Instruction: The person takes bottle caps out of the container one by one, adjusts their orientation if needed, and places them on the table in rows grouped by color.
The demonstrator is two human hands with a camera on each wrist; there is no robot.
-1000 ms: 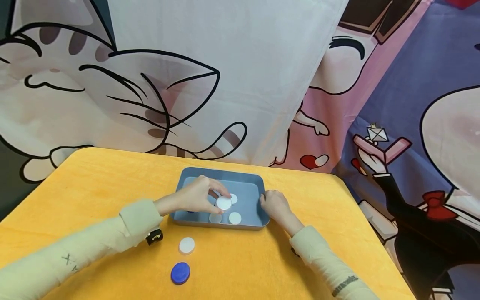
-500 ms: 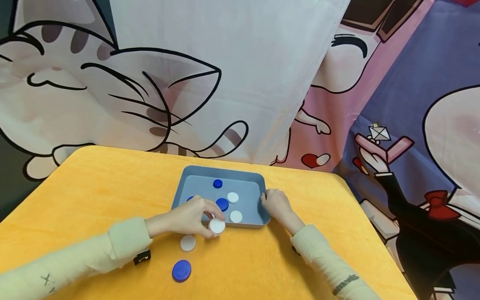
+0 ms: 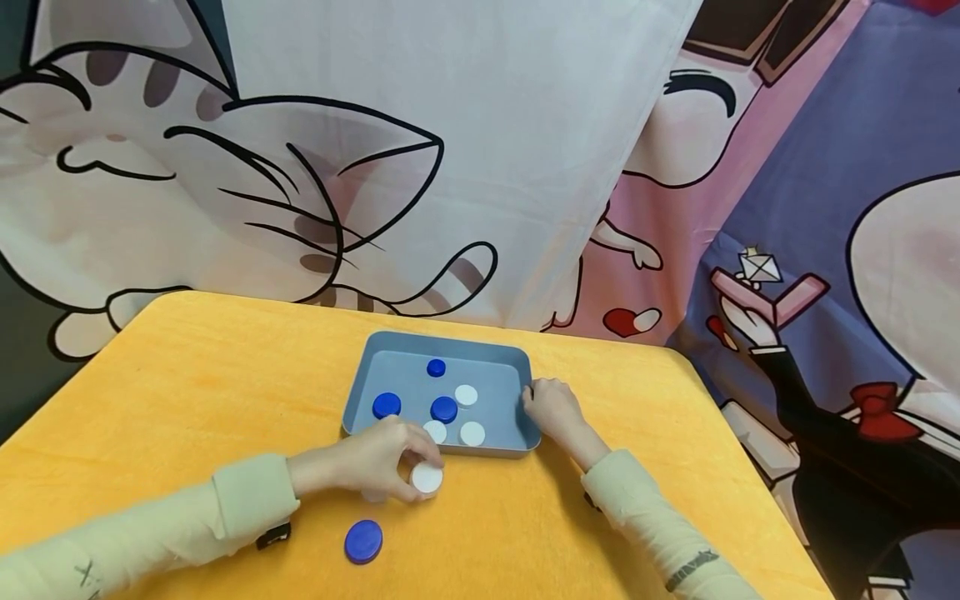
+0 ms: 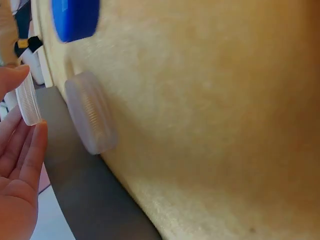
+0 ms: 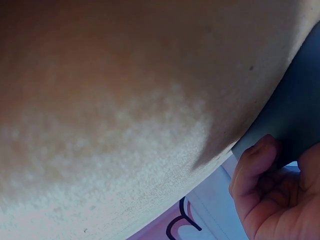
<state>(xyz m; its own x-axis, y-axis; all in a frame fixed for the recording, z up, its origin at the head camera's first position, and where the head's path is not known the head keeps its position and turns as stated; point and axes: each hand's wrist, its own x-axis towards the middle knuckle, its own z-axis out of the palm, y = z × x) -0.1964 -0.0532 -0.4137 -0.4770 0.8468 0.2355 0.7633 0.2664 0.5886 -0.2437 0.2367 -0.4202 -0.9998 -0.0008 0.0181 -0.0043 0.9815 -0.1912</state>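
My left hand (image 3: 381, 457) pinches a white bottle cap (image 3: 427, 477) between thumb and fingers, just in front of the blue-grey tray (image 3: 487, 358). The left wrist view shows the ridged side of that held cap (image 4: 28, 102). A second white cap (image 4: 92, 112) rests on the table, mostly hidden behind the hand in the head view. Closer to the person lies a blue cap (image 3: 363, 542). With curled fingers my right hand (image 3: 553, 408) grips the tray's right rim. Inside the tray are three blue caps, one at its left (image 3: 386, 406), and three white caps, one near the right (image 3: 472, 433).
The tray stands on a yellow table (image 3: 247, 375) near its back edge. Behind the table hangs a cloth backdrop (image 3: 510, 167) with cartoon drawings. More table surface stretches to the left of the tray.
My left hand has moved from over the tray toward the person with the white cap pinched, uncovering the blue caps inside. The right hand has stayed on the tray's rim.
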